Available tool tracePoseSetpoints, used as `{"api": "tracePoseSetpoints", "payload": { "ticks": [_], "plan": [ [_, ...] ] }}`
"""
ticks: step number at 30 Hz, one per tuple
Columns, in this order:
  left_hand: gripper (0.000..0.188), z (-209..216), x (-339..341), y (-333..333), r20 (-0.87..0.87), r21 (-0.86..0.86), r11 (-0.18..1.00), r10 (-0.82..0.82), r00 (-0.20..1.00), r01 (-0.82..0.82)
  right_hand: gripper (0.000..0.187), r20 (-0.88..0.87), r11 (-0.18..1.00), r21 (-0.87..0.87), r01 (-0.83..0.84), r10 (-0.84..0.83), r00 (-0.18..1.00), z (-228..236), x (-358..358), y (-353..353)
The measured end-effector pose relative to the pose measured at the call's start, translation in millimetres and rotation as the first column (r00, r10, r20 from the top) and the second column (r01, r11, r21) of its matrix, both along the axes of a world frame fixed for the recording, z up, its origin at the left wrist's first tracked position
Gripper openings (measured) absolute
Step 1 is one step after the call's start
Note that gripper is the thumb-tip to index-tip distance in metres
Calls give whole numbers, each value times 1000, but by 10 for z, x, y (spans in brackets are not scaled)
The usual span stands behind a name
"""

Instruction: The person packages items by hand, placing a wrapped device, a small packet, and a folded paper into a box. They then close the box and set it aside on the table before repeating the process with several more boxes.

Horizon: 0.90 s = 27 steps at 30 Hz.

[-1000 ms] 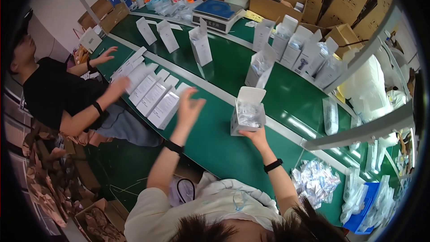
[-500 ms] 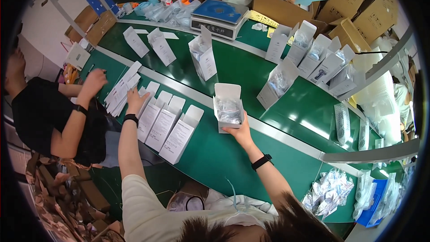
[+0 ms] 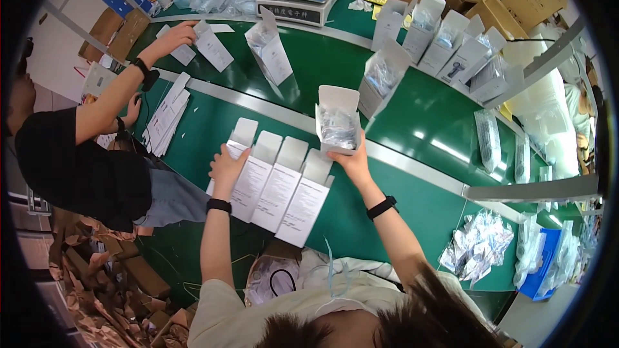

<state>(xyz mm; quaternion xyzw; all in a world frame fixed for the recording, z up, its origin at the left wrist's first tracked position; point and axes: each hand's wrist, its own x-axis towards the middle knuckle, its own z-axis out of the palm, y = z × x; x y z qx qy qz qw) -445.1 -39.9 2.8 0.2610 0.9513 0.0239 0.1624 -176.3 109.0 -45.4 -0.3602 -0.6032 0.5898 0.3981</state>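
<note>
Several tall white boxes point(image 3: 277, 190) stand side by side with their top flaps up on the green table in front of me. My left hand point(image 3: 227, 171) is wrapped round the leftmost box, its fingers partly hiding it. My right hand point(image 3: 351, 160) grips the lower part of another open white box point(image 3: 339, 130), which holds something in a clear plastic bag. This box is beyond the right end of the row, near the belt's metal edge.
White boxes point(image 3: 269, 55) stand on the green belt point(image 3: 309, 77); more are grouped far right. At left, a co-worker's hand point(image 3: 175, 38) touches a belt box, near stacked white cartons point(image 3: 169, 119). A scale point(image 3: 300, 0) stands behind; silvery packets point(image 3: 478, 245) and a blue bin point(image 3: 540, 264) lie right.
My left hand and the row of boxes have shifted right, closer to the box in my right hand. The co-worker's hand has reached out to the boxes on the belt.
</note>
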Motion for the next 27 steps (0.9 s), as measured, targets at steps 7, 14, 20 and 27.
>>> {"api": "tracePoseSetpoints", "payload": {
  "ticks": [7,14,20,27],
  "plan": [
    [69,60,535,-49,-525,171,951,-134,840,259,81,85,984,169,48,-63,994,122,438,-60],
    [55,194,1724,-44,-137,465,511,-766,628,723,99,21,978,157,139,-144,989,112,671,-30],
    [46,420,2028,-39,-12,217,657,-737,675,722,98,46,934,342,99,-122,991,166,754,-43],
    [43,616,2419,-512,-255,510,506,-683,684,695,92,112,972,229,-57,32,993,541,1700,-468]
  ]
}}
